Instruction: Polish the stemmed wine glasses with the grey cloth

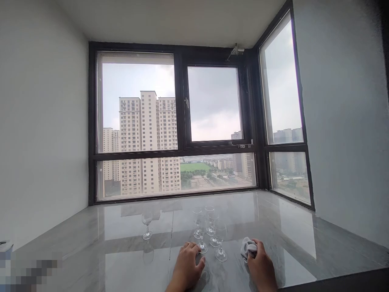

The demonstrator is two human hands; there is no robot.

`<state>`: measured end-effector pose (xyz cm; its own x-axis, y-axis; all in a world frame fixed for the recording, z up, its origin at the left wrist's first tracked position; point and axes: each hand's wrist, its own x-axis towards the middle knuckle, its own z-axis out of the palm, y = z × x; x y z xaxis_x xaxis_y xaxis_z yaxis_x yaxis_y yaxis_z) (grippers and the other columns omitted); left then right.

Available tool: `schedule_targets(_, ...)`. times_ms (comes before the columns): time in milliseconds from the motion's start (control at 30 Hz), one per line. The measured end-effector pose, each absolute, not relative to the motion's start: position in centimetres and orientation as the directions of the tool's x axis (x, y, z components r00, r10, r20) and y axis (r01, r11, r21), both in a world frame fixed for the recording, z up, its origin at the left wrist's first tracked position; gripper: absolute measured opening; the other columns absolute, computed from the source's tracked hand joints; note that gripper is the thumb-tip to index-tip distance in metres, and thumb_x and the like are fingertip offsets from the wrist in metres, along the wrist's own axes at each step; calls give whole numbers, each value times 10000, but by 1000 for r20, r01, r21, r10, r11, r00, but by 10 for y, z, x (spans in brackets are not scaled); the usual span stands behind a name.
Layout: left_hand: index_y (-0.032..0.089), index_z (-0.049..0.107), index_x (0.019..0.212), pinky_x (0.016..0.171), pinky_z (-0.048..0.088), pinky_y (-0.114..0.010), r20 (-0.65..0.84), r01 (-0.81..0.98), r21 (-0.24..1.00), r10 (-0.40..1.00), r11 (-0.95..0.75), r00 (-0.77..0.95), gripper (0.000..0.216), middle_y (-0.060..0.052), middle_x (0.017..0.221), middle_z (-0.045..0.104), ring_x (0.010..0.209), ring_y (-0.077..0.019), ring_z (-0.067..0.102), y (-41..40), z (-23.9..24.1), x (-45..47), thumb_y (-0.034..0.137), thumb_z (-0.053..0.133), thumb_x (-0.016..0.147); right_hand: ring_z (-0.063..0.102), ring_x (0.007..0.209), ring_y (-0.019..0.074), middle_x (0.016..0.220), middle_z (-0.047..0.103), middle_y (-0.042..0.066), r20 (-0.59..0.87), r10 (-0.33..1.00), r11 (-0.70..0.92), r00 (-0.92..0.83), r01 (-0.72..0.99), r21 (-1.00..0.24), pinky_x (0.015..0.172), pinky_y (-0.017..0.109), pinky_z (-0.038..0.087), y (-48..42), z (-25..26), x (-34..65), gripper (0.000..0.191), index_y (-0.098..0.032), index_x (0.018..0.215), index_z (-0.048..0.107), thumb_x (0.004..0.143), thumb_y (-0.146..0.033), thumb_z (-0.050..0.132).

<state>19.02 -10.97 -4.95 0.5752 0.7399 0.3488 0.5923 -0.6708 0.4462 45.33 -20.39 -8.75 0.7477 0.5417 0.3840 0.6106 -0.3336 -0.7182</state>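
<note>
Several clear stemmed glasses point(221, 254) stand upright in a close group on the glossy grey marble ledge. My left hand point(189, 261) is at the front left of this group, its thumb apart from the bent fingers. Its fingertips lie against or just beside the foot of the nearest left glass point(202, 247); whether they touch it I cannot tell. To the right of the group, my right hand point(261, 261) is closed on a bunched grey cloth point(248, 248). One more stemmed glass point(147, 234) stands alone to the left, farther back.
The marble ledge point(127, 259) runs back to a dark-framed window point(179, 152). Pale walls point(45, 134) close it in on both sides. A partly seen white object point(6, 246) sits at the left edge. The ledge's dark front edge point(334, 280) shows at lower right.
</note>
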Motion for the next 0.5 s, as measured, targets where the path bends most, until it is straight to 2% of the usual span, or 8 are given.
schedule_targets(200,247,680,1012,978,378,-297,355,585,452,738,-673,574,259,-23,1120,666,1109,-222,533,-110,-49,189,374,524,849,689,951,291,1150,686,185,346,540,-357,767,581,-731,714,310,480,-204,-84,451,527,-114,1412,353,899,-238,365)
schedule_targets(500,243,686,1019,981,379,-295,354,589,441,734,-678,580,268,-24,1114,672,1103,-222,542,-109,-52,190,375,530,844,690,941,298,1142,688,178,325,546,-361,772,567,-740,711,324,472,-206,-80,449,533,-125,1437,322,915,-230,352)
